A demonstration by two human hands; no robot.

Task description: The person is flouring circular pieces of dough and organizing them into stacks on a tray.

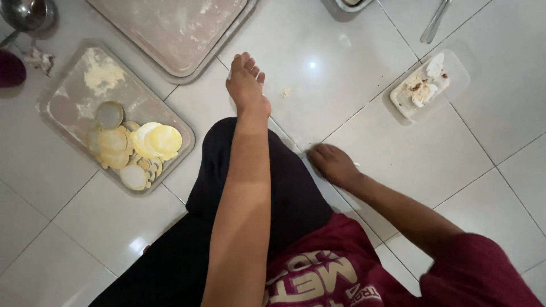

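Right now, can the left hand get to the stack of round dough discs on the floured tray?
Probably yes. The left hand is empty, open and stretched out over bare tile, and the dough discs lie to its left on the floured tray. Nothing stands between them; only a sideways sweep over the knee looks needed.

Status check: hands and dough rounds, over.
Left hand open, empty, reaching out over floor tiles. Right hand flat on the floor. Dough rounds on floured tray, untouched. Nothing between.

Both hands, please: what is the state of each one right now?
Left hand: open, fingers together, holding nothing, above the tiled floor.
Right hand: resting on the floor, empty as far as visible.
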